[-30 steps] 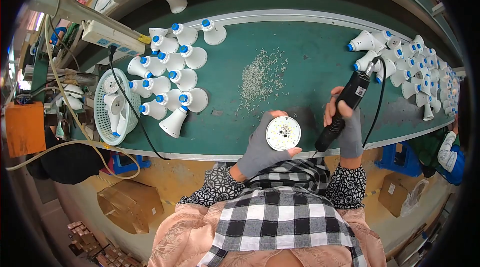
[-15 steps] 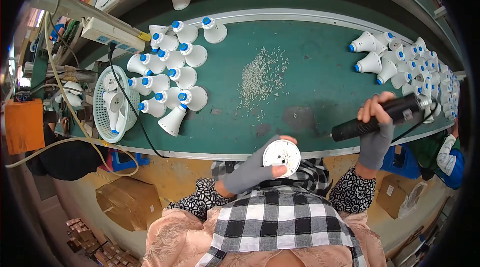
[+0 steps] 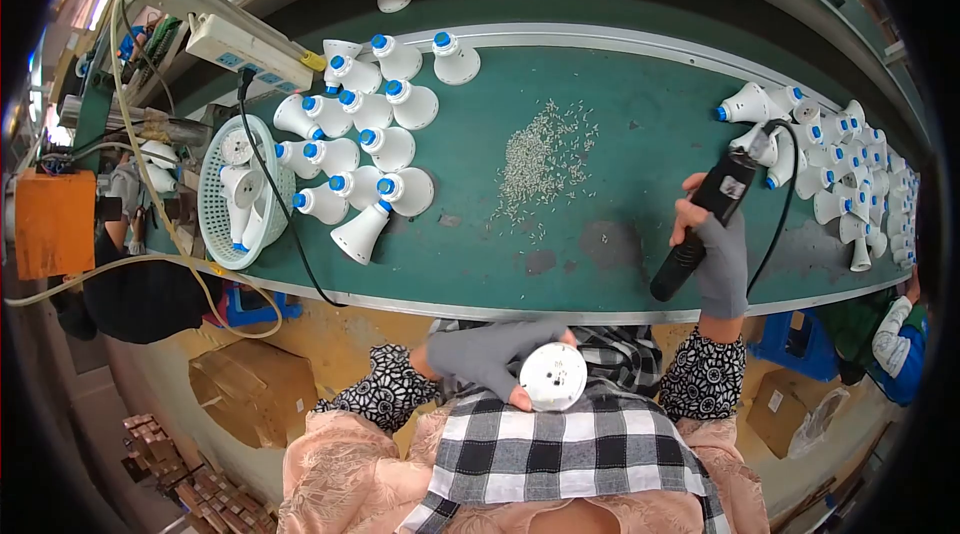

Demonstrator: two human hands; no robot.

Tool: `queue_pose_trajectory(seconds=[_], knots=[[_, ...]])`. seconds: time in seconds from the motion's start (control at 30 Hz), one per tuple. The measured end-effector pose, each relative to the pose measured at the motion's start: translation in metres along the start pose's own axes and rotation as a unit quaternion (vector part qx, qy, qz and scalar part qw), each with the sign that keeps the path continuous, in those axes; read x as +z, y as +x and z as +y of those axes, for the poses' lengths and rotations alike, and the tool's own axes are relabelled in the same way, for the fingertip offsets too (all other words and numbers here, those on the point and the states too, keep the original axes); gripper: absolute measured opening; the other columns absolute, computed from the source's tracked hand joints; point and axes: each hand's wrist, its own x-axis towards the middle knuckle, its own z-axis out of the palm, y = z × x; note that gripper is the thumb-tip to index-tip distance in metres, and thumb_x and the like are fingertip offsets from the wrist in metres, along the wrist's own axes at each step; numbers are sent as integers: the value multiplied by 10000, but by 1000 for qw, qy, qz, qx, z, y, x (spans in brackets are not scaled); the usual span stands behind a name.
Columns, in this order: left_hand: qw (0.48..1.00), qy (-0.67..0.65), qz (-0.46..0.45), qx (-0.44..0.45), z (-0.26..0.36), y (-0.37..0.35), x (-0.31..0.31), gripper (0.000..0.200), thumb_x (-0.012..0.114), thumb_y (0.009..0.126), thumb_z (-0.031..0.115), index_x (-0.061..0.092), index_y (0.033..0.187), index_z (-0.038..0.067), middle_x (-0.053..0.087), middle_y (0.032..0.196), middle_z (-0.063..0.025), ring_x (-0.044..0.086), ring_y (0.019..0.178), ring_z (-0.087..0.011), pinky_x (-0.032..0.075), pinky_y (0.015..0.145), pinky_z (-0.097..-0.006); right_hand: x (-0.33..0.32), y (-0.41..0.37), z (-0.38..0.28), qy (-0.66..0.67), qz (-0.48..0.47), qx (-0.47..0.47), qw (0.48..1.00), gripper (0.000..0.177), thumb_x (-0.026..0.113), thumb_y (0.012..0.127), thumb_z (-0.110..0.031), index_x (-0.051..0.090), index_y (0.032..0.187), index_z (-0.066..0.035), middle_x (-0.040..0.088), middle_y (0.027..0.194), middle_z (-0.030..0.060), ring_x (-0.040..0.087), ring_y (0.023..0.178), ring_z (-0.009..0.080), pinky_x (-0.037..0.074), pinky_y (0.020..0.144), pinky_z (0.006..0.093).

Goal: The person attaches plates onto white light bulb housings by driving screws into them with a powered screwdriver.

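Observation:
My left hand (image 3: 490, 356), in a grey fingerless glove, grips a round white lamp part (image 3: 553, 377) by its edge, its flat face up, over my lap. My right hand (image 3: 712, 234), gloved the same way, is wrapped round a black electric screwdriver (image 3: 724, 188) above the right part of the green table (image 3: 640, 184). The tool slants, its dark end towards the table's front edge and its corded end towards the back. A scattered pile of small screws (image 3: 540, 162) lies on the table between the two groups of white lamp housings.
White housings with blue caps (image 3: 388, 148) stand at the left, and more (image 3: 850, 169) at the right. A pale basket (image 3: 212, 204) holds several white parts. Black cables hang beside the basket and behind the tool. A co-worker's sleeve (image 3: 893, 334) shows at the far right.
My left hand has moved down towards my lap with the lamp part. My right hand has moved slightly left, and the screwdriver has turned more upright in view.

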Motion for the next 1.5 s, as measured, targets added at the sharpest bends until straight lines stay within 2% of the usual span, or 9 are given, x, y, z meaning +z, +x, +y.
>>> queue_pose_trajectory(seconds=[0.17,0.27,0.33,0.53,0.6,0.83,1.03,1.33,1.5], knots=[[977,-167,109,72,-2,15,12,1065,889,604,486,314,1376,29,502,1223,-70,474,1189,-163,381,1009,-307,-22,-9,-2,254,-6,-118,960,272,571,851,-126,487,1070,12,473,763,39,476,616,137,411,617,287],[959,-241,132,64,6,14,20,1033,841,694,433,261,1446,26,461,1320,-76,443,1249,-181,346,1051,-322,-42,-20,-15,424,-44,-175,888,234,553,873,-102,472,1060,13,380,754,13,401,623,122,372,643,285],[984,-128,109,63,9,11,21,925,805,731,383,309,1423,22,443,1346,-83,426,1270,-184,331,1063,-326,-48,-29,-23,480,-65,-187,855,175,551,887,-95,436,1001,-28,389,747,4,406,610,103,374,627,280],[932,127,313,128,5,14,35,820,906,600,212,448,1263,63,493,1125,-76,504,1106,-184,412,960,-316,-16,-72,-23,572,-69,-135,806,149,525,919,-119,418,991,-44,378,713,-7,433,575,97,388,592,277],[890,227,357,169,-1,17,35,751,888,628,237,472,1236,91,491,1106,-75,529,1068,-212,427,941,-319,-7,-80,-17,578,-47,-110,807,154,518,932,-137,432,1016,-40,369,716,-11,424,580,94,392,595,288],[860,259,414,147,-10,20,45,837,916,593,331,466,1256,92,512,1243,-110,557,1143,-246,462,947,-347,6,-83,1,544,-2,-96,834,187,510,944,-174,461,1058,-34,377,725,-10,420,596,102,405,607,297],[870,269,380,160,3,19,45,807,920,615,321,448,1196,20,521,1115,-100,556,1011,-199,455,867,-311,3,-80,-1,524,10,-97,846,185,497,946,-177,463,1056,-32,375,725,-4,417,596,102,395,600,292],[889,247,353,156,4,21,45,745,900,618,307,497,1207,93,604,1068,-80,636,959,-233,496,838,-323,-3,-79,-13,458,-18,-142,878,181,473,944,-179,464,1057,-38,395,735,8,430,598,117,405,611,304],[888,266,336,166,7,21,46,745,914,597,345,517,1176,96,635,1048,-70,649,925,-226,506,822,-324,0,-77,-21,447,-53,-104,887,180,461,934,-152,467,1067,-30,428,738,32,451,596,138,427,614,321]])
